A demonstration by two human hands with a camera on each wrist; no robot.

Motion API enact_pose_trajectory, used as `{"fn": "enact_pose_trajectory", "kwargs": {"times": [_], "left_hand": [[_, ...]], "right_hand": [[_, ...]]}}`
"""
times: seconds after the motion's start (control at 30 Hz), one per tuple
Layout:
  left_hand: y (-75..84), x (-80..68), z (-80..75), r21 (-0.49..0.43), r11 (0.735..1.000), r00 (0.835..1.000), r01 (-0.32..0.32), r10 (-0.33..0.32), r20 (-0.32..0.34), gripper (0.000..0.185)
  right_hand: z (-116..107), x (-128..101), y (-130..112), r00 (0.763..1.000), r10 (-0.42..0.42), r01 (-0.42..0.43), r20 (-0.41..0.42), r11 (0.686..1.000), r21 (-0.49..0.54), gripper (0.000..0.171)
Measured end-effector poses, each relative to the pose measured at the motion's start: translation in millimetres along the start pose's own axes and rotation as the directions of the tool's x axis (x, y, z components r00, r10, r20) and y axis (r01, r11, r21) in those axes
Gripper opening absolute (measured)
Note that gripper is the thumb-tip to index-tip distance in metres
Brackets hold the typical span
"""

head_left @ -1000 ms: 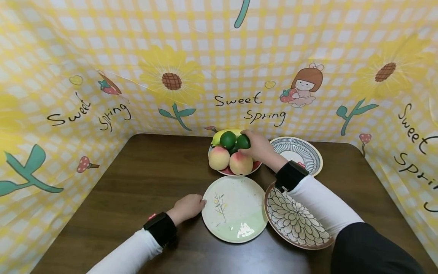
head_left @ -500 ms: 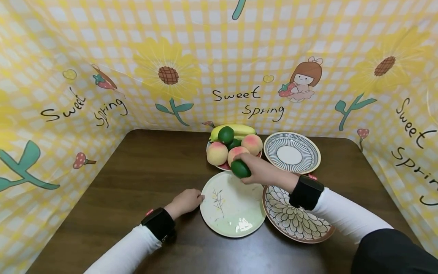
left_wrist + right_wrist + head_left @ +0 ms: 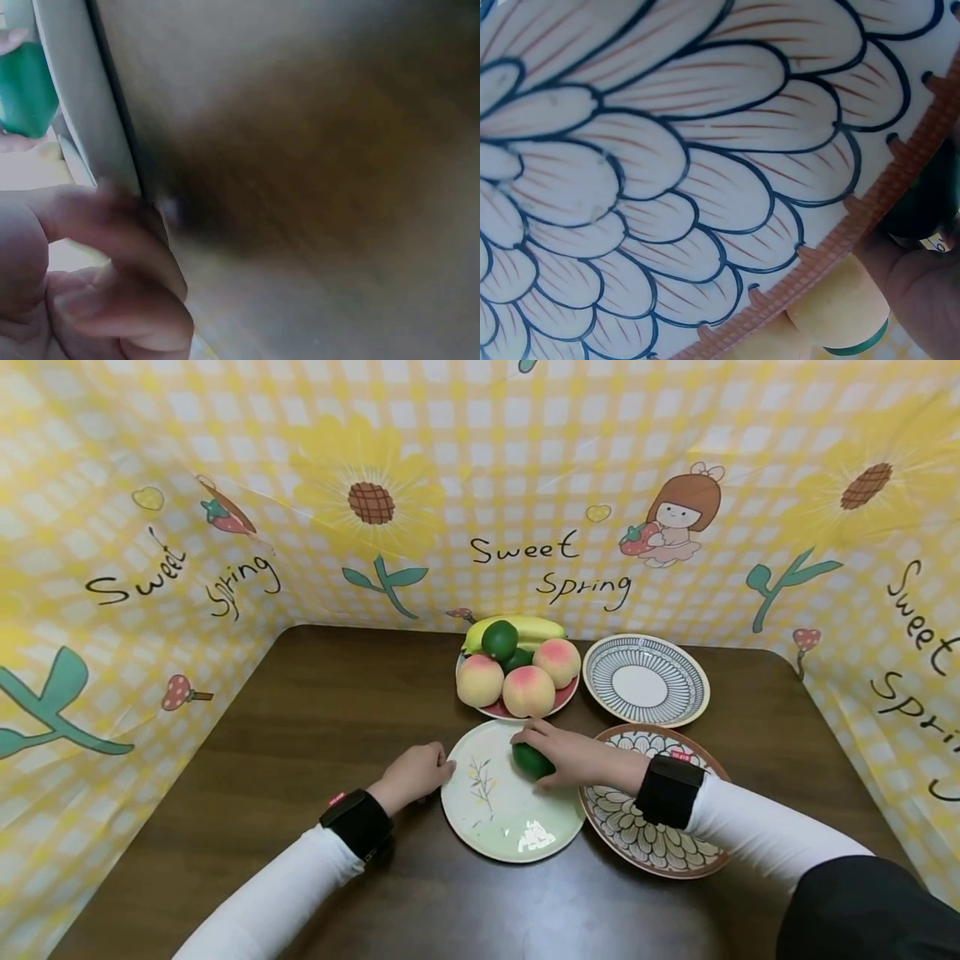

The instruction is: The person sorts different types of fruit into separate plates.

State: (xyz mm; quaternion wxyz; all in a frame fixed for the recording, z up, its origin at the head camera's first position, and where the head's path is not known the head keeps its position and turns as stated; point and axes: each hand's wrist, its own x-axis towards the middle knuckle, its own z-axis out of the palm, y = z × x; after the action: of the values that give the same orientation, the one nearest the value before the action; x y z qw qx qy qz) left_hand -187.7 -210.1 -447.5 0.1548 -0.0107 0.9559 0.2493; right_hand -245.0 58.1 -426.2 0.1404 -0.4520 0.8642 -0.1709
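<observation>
one lime (image 3: 532, 761) is in the right hand (image 3: 573, 756), whose fingers curl over its top and far side while it sits low on the pale green plate (image 3: 501, 827), toward the plate's back edge. from the head view i cannot tell for sure whether the lime already touches the plate or hangs just above it. the left hand (image 3: 411, 774) rests on the brown table (image 3: 300, 727) with its fingertips against the plate's left rim; the left wrist view shows those fingers (image 3: 112, 225) bent at the rim, pressing rather than wrapping anything.

to do this step well, i judge the lime should be let down until it bears fully on the plate, then the fingers opened slowly and lifted straight up, since a round fruit rolls at the slightest sideways nudge. a spot nearer the plate's middle would likely hold it better than the sloping edge. the steadying touch at the rim helps against the plate sliding.

the right wrist lies over the flower-patterned plate (image 3: 645, 835), so the arm should rise clear of it. just behind stands the fruit bowl (image 3: 564, 702) with three peaches (image 3: 528, 691), another lime (image 3: 499, 640) and a banana (image 3: 534, 627); the striped plate (image 3: 645, 680) lies beside it.
</observation>
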Motion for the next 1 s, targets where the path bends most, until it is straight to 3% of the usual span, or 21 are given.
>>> {"fn": "enact_pose_trajectory", "kwargs": {"times": [0.13, 0.33, 0.57, 0.8, 0.9, 1.0], "left_hand": [[3.9, 7.7, -1.4, -0.062, 0.998, 1.0, -0.01, 0.011, 0.01, 0.019], [7.5, 11.3, -0.4, -0.057, 0.998, 1.0, 0.0, 0.002, 0.025, 0.013], [11.6, 14.1, 0.1, -0.026, 1.0, 0.999, 0.008, -0.007, 0.042, 0.012], [8.4, 16.3, 0.6, -0.009, 1.0, 0.999, 0.013, -0.013, 0.045, 0.013], [8.1, 16.2, 0.3, -0.007, 1.0, 0.999, 0.013, -0.013, 0.048, 0.013], [7.3, 16.2, -0.6, -0.018, 1.0, 0.998, 0.012, -0.011, 0.057, 0.013]], "right_hand": [[2, -1, 2, 0.999, -0.035, 0.034, -0.01, 0.999, -0.022, 0.074], [2, 1, 3, 1.0, -0.014, 0.014, -0.015, 1.0, -0.017, 0.077], [-17, 6, -1, 0.999, -0.02, 0.018, -0.046, 0.999, -0.042, 0.061], [-59, 29, -7, 0.973, -0.067, 0.082, -0.222, 0.995, 0.059, 0.035], [-75, 44, -4, 0.952, -0.007, 0.031, -0.306, 0.997, 0.075, 0.038], [-88, 63, 3, 0.938, 0.077, -0.057, -0.338, 0.996, 0.067, 0.049]]}}
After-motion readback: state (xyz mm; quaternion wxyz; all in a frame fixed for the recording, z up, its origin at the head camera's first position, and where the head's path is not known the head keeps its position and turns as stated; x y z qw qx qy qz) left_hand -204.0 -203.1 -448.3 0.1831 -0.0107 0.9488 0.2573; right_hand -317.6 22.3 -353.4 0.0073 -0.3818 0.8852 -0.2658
